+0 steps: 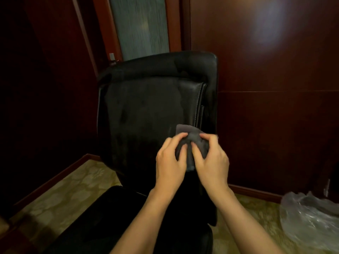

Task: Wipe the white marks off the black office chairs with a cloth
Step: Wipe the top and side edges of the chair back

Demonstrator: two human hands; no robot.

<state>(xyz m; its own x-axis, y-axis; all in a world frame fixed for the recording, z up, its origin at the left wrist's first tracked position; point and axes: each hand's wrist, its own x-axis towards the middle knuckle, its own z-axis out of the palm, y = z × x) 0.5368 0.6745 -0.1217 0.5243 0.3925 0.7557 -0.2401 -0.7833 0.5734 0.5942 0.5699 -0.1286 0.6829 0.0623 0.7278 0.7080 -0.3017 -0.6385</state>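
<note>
Head view: left hand (169,162) and right hand (211,160), fingers curled, both grip the grey cloth (192,142) against the black chair (146,107).

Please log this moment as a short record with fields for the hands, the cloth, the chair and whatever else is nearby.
left hand: left hand grips the grey cloth, fingers curled into it
right hand: right hand grips the same cloth from the other side
cloth: bunched between both hands, in front of the lower right of the backrest
chair: black office chair, backrest facing the camera; white marks too dim to make out
nearby: clear plastic bag on the patterned carpet at right
backdrop: dark wood panelling
</note>
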